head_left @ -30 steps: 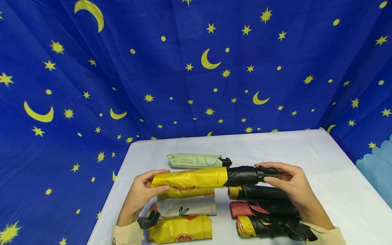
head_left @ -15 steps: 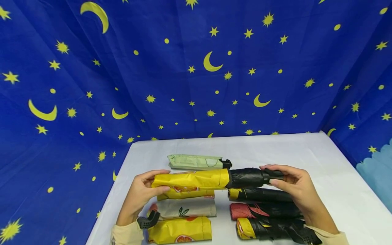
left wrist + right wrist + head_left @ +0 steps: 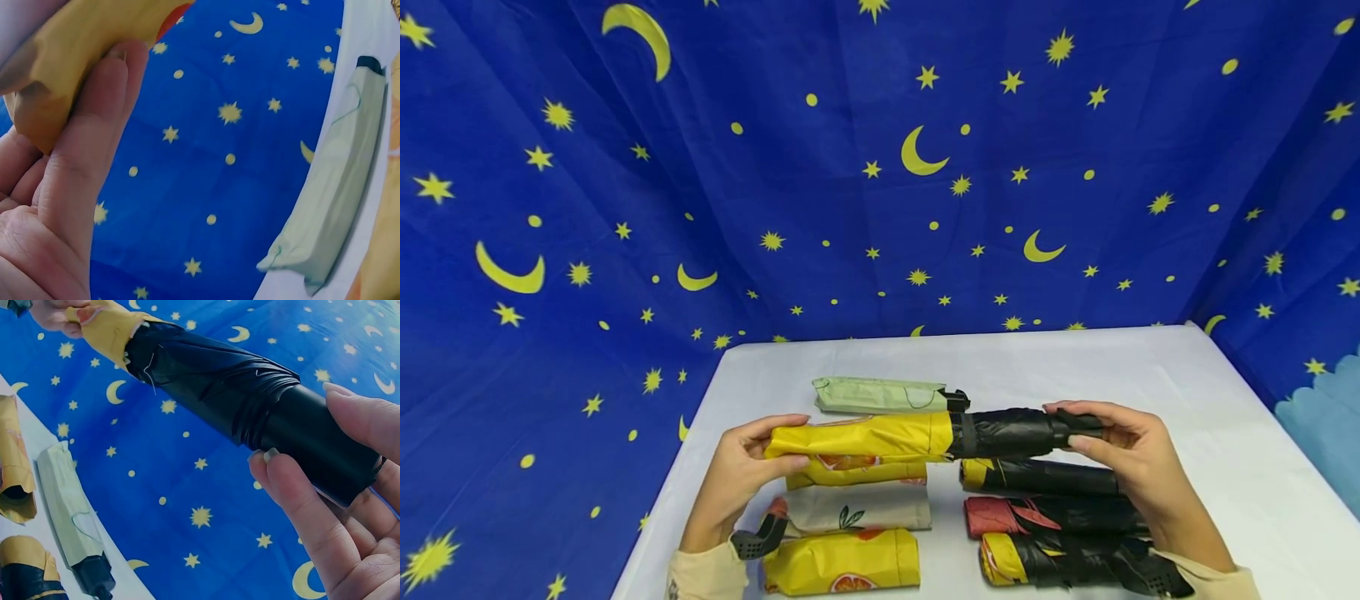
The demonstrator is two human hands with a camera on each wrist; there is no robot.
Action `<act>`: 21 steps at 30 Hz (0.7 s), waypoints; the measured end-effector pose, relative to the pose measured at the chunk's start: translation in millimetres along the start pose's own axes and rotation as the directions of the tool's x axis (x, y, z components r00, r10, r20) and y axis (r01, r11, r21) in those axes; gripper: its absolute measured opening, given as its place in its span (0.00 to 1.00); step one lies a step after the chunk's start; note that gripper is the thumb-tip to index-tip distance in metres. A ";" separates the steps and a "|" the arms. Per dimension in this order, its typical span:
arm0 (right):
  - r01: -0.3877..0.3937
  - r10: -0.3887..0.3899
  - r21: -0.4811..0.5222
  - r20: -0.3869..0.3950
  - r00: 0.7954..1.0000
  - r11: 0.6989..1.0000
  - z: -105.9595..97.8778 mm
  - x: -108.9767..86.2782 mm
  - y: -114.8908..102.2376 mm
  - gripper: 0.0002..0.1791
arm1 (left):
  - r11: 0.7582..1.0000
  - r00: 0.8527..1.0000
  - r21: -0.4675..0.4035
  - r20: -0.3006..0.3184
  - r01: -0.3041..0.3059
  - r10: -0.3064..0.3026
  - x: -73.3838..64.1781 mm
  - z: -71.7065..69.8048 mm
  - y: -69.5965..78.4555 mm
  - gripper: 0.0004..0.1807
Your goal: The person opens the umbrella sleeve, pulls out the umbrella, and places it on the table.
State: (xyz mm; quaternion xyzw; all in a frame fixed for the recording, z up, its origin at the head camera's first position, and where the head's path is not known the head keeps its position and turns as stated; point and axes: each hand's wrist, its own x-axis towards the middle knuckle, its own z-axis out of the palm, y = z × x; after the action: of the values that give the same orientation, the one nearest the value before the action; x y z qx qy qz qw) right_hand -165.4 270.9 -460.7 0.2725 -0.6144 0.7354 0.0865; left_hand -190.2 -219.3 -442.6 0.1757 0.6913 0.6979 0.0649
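Note:
A folded black umbrella point(image 3: 1003, 433) lies level above the table, its left part inside a yellow sleeve point(image 3: 872, 435) with orange-slice print. My left hand point(image 3: 730, 475) pinches the sleeve's far left end between thumb and fingers; in the left wrist view the fingers press the yellow cloth point(image 3: 94, 37). At the other end my right hand point(image 3: 1138, 458) grips the umbrella's black handle point(image 3: 319, 444), thumb on one side and fingers on the other. A dark strap point(image 3: 968, 435) crosses the umbrella near the sleeve's mouth. The part inside the sleeve is hidden.
A green sleeved umbrella point(image 3: 880, 395) lies behind. On the left lie an upper yellow sleeve point(image 3: 850, 475), a cream sleeve point(image 3: 887, 508) and a lower yellow sleeve point(image 3: 880, 562). Rolled umbrellas, yellow-black point(image 3: 1052, 477), red-black point(image 3: 1000, 514) and another yellow-black point(image 3: 1052, 560), lie right. Blue curtain point(image 3: 820, 192) surrounds the white table point(image 3: 1210, 400).
My right hand has moved right with the handle, and more of the black umbrella shows outside the sleeve, including its strap. The left hand keeps its grip and has shifted slightly left.

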 end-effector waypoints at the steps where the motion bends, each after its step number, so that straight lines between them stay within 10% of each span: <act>1: 0.008 -0.008 0.012 -0.001 1.000 1.000 -1.3 -0.6 0.6 0.21 | 1.000 1.000 -0.003 -0.007 -0.001 0.001 -1.3 -2.1 -0.1 0.29; 21: 0.038 -0.037 0.065 -0.017 0.999 0.997 -17.2 -8.5 -1.8 0.23 | 0.996 0.996 -0.016 -0.030 -0.087 0.086 -3.3 -15.6 -9.6 0.27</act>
State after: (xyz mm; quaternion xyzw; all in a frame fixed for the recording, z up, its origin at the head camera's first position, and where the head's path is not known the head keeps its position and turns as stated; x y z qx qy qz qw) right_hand -162.5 289.4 -465.2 0.2808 -0.5842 0.7554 0.0964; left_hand -193.9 -234.8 -452.3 0.1947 0.6780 0.7083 0.0261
